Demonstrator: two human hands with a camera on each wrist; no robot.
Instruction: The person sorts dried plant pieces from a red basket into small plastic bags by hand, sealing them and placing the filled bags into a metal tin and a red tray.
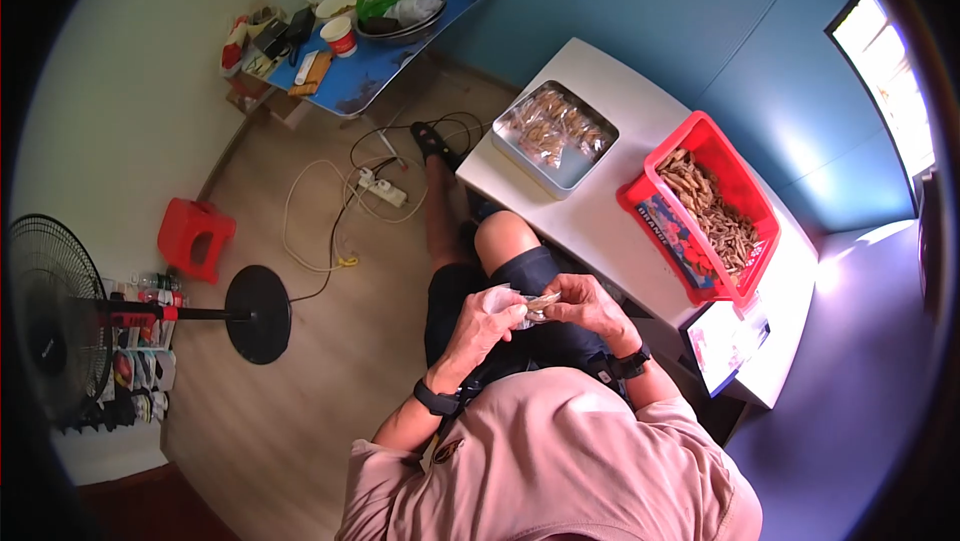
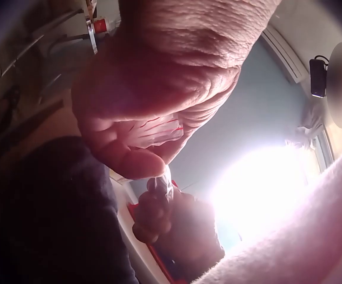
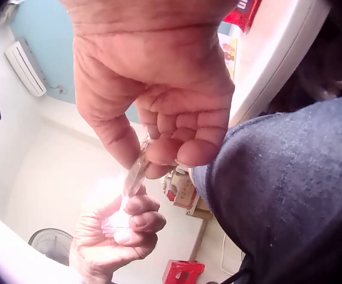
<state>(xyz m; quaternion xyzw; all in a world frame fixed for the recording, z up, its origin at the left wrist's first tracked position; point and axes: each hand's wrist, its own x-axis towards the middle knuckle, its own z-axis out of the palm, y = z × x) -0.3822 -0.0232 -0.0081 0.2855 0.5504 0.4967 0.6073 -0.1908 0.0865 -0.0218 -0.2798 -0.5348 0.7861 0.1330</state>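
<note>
Over the person's lap both hands meet at a small clear plastic bag [image 1: 541, 307] with something brownish in it. The left hand [image 1: 484, 327] pinches one end between thumb and fingers. In its palm lies more clear plastic with red stripes [image 2: 159, 131], like zip bags. From the other side the right hand [image 1: 592, 313] pinches the bag's edge [image 3: 136, 173] between thumb and fingertips. A red basket [image 1: 655, 163] full of brown dried pieces [image 1: 705, 203] stands on the white table to the right. Beside it, a metal tin [image 1: 572, 187] holds several filled clear bags [image 1: 556, 125].
The white table [image 1: 590, 61] stands along the blue wall, a flat panel [image 1: 728, 341] at its near end. Farther off is a blue table [image 1: 385, 76] with dishes. A fan base [image 1: 258, 314], red stool [image 1: 196, 239] and power strip [image 1: 382, 187] with cords occupy the floor.
</note>
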